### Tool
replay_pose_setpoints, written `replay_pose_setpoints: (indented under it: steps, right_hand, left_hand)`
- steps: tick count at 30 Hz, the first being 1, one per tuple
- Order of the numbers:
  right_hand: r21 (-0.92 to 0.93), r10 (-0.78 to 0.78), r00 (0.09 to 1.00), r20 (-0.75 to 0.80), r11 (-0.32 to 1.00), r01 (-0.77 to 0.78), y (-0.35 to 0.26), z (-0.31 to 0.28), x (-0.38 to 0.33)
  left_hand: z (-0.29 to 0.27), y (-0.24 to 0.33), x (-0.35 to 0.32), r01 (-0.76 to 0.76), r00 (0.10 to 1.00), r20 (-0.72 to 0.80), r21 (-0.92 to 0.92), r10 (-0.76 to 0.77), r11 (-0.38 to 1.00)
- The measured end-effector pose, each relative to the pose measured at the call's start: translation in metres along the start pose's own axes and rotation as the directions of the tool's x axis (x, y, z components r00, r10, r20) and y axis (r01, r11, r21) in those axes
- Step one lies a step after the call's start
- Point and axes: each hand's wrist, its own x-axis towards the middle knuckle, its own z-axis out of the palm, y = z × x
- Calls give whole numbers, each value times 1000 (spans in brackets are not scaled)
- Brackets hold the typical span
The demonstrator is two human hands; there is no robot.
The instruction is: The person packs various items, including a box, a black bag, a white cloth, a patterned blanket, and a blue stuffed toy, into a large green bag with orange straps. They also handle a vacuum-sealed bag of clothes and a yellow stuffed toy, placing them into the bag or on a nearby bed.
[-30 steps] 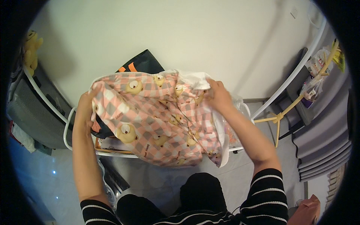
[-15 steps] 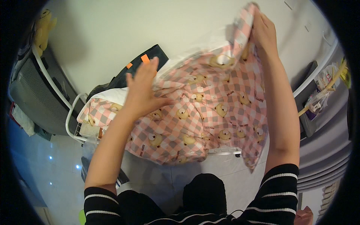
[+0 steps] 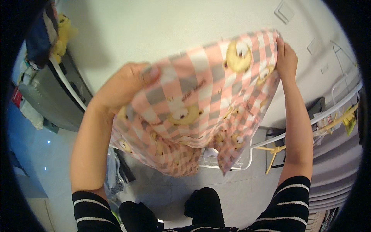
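A large pink, grey and white checked cloth (image 3: 201, 92) printed with yellow bear heads hangs stretched between my two hands. My left hand (image 3: 129, 83) pinches its upper left edge, the thumb lying over the front. At the upper right corner, my right hand (image 3: 286, 60) is closed round the fabric. The top edge runs taut between them, while the lower part droops in folds. Whether the cloth is a sheet or a cover I cannot tell.
Below the cloth shows a white wire rack (image 3: 232, 166). A grey chair-like back (image 3: 54, 96) and a yellow plush toy (image 3: 63, 36) are at the left. Grey curtains (image 3: 336, 158) hang at the right, beside a white rail (image 3: 328, 104). The pale wall (image 3: 162, 31) is ahead.
My left hand was open over the cloth and now grips its edge. The cloth has been lifted and spread across. My right hand keeps hold, slightly lower and further right.
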Motion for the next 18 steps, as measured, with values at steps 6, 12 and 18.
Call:
replay_pose_setpoints:
  steps: [6, 12, 18]
  right_hand:
    - [233, 98, 989, 111, 965, -122, -43, -99, 39]
    - [291, 70, 968, 240, 946, -140, -87, -232, 54]
    - [409, 437, 888, 140, 792, -454, -63, -384, 86]
  left_hand:
    - [-31, 49, -60, 154, 864, 381, 422, -329, 893]
    - [-63, 46, -179, 332, 910, 33, 538, -413, 775]
    - [-35, 212, -221, 13, 950, -177, 845, 257, 534]
